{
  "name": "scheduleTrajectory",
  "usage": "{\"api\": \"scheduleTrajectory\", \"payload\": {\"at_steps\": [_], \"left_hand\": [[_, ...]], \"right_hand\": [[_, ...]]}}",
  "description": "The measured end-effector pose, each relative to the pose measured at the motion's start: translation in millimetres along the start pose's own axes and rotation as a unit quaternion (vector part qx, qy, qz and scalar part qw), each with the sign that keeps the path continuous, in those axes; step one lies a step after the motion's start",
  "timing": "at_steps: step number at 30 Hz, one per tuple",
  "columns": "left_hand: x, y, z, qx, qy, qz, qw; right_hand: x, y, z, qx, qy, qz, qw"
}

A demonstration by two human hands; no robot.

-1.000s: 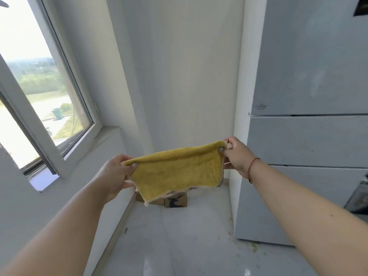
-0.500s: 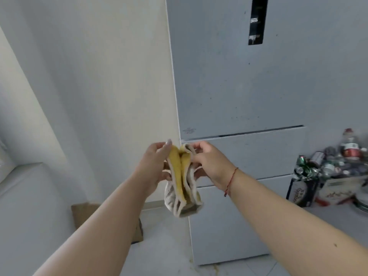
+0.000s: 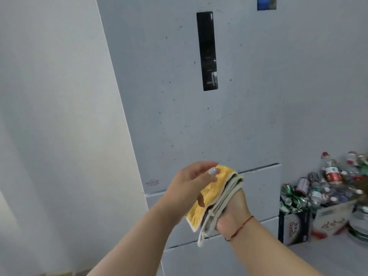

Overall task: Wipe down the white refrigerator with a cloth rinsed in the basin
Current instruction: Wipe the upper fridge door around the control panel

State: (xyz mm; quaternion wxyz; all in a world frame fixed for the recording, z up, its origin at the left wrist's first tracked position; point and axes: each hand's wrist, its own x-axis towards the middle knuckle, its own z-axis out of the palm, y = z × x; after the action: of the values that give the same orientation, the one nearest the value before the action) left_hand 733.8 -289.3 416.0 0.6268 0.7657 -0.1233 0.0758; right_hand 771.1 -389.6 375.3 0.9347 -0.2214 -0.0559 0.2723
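Step in hand: folding the yellow terry cloth with pale trim (image 3: 214, 198) into a pad before it meets the door; no wiping has begun, I judge.
Right hand (image 3: 233, 211): fingers curled round the folded layers from behind, gripping the cloth in front of the middle drawer.
Left hand (image 3: 192, 181): fingers straight and relaxed, lying against the yellow face, holding nothing.
Cloth's place: held in the air, apart from the white speckled refrigerator (image 3: 199, 120).
Doing it well: keep the pad flat with the yellow face outward, start high on the upper door and work down, pressing on the dark specks.
In the way: the tall black glass panel (image 3: 207, 50) set in the door, best passed over lightly; a blue sticker (image 3: 266, 3) at the top.
Around: a white wall (image 3: 55, 96) on the left; on the right, a cardboard box of crushed cans and bottles (image 3: 310, 198) just beside the refrigerator, crowding its right edge.
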Motion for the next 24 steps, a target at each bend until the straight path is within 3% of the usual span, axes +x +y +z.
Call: {"api": "scheduleTrajectory", "payload": {"at_steps": [2,4,6,12,15,18,21,24], "left_hand": [[14.1,5.4,-4.5,-0.236,0.024,0.027,0.971],[25.2,8.5,-4.0,-0.455,0.014,-0.012,0.890],[36.9,5.7,-3.4,-0.517,0.023,-0.081,0.852],[60.4,11.4,-25.7,-0.442,0.026,-0.096,0.892],[74.0,21.0,-42.4,-0.351,0.037,-0.042,0.935],[89.5,35.1,-68.7,-0.206,0.114,0.059,0.970],[104.8,57.1,-94.4,-0.089,0.188,0.160,0.965],[120.4,79.8,-117.3,-0.016,0.229,0.215,0.949]], "right_hand": [[9.9,-3.3,3.6,0.038,-0.032,-0.003,0.999],[15.6,0.7,10.0,0.077,-0.047,-0.027,0.996],[22.3,4.9,19.6,0.139,-0.044,-0.041,0.988],[50.9,-7.4,43.8,0.120,-0.036,-0.068,0.990],[65.4,-16.8,53.2,0.101,-0.059,-0.122,0.986],[76.7,-44.8,63.6,0.110,-0.026,-0.172,0.979],[86.3,-77.4,80.8,0.106,0.014,-0.269,0.957],[92.4,-107.9,105.9,0.063,-0.004,-0.330,0.942]]}}
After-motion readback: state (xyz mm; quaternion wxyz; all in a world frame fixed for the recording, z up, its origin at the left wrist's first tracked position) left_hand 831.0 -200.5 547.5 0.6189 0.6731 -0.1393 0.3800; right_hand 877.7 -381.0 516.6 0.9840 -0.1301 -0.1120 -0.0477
